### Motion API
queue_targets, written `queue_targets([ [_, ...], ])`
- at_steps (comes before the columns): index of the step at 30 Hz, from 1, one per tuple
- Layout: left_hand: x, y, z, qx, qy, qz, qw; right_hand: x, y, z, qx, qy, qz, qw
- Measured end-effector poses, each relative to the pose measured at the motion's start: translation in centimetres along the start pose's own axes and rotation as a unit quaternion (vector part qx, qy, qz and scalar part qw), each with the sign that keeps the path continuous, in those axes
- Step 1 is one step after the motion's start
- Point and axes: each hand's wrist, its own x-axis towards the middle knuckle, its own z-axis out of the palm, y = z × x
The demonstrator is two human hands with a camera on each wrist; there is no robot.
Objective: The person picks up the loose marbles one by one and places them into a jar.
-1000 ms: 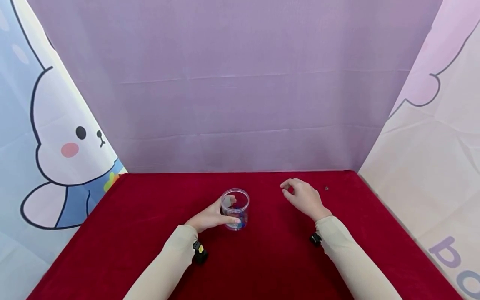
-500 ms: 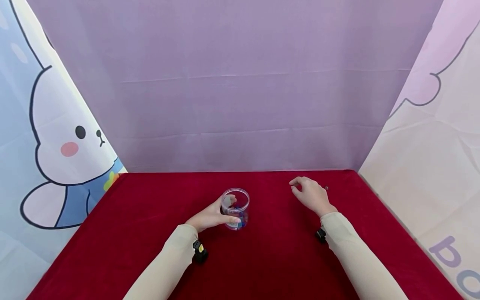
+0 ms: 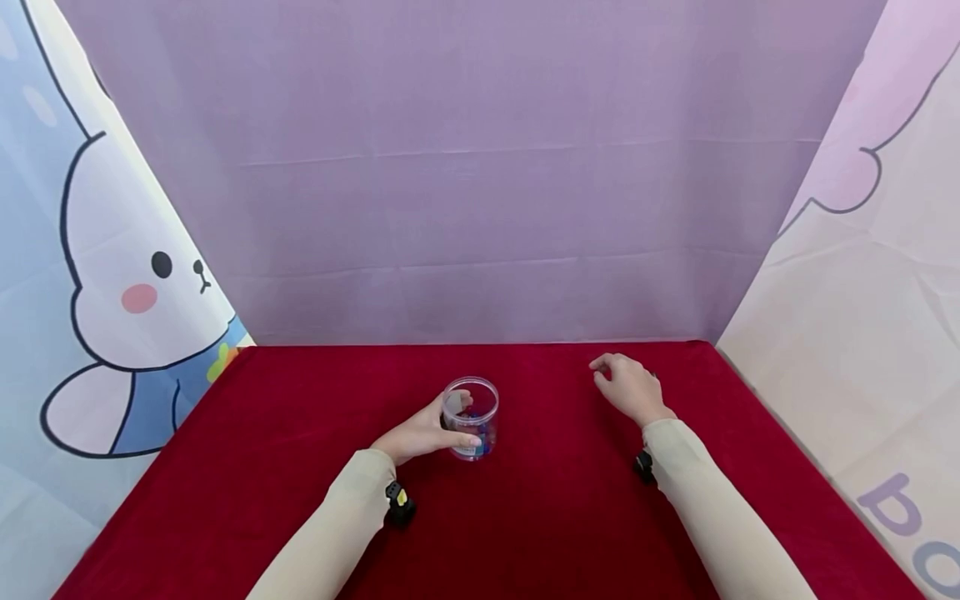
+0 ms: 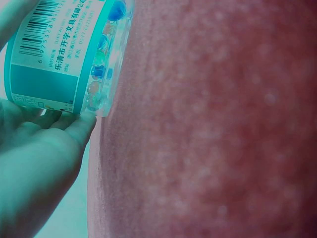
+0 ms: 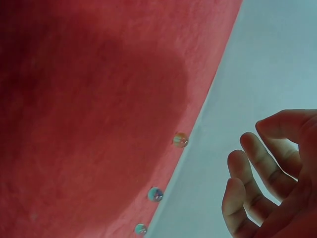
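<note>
A clear round plastic jar [image 3: 483, 425] stands on the red cloth, its top uncovered. My left hand [image 3: 420, 433] grips it from the left, thumb across the front and fingers behind. In the left wrist view, a printed label with a barcode [image 4: 42, 25] wraps the jar, and coloured glass marbles [image 4: 97, 72] lie in its bottom. My right hand [image 3: 630, 390] hovers over the cloth to the right, fingers loosely bent, with nothing seen in them. Below it in the right wrist view are three glass marbles: an amber one [image 5: 181, 140], a bluish one [image 5: 155, 194] and a small greenish one [image 5: 141, 229].
Red cloth [image 3: 337, 383] covers the table. A purple curtain [image 3: 480, 208] rises behind its far edge. Printed sheets hang at both sides, a cartoon rabbit [image 3: 142, 275] on the left one.
My right hand has moved to the right, away from the jar, and now mostly covers a marble that showed beside it before. The left hand and jar stay where they were.
</note>
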Motion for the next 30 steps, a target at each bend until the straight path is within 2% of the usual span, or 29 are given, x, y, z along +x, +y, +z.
queue_targets([
  [5, 0.0, 0.0, 0.0, -0.005, 0.0, 0.001, 1.0, 0.4, 0.7, 0.1, -0.003, -0.009, 0.016, 0.9998],
  [14, -0.1, 0.1, -0.2, -0.006, 0.0, -0.006, 1.0, 1.0, 1.6, 0.4, -0.006, -0.049, 0.046, 0.9977],
  [21, 0.0, 0.0, 0.0, -0.01, -0.003, 0.005, 0.9999, 1.1, 2.1, 0.9, -0.009, -0.083, 0.068, 0.9942],
  [30, 0.1, -0.1, -0.1, -0.013, -0.004, 0.009, 0.9999, 1.5, 2.7, 1.4, -0.01, -0.113, 0.067, 0.9913],
])
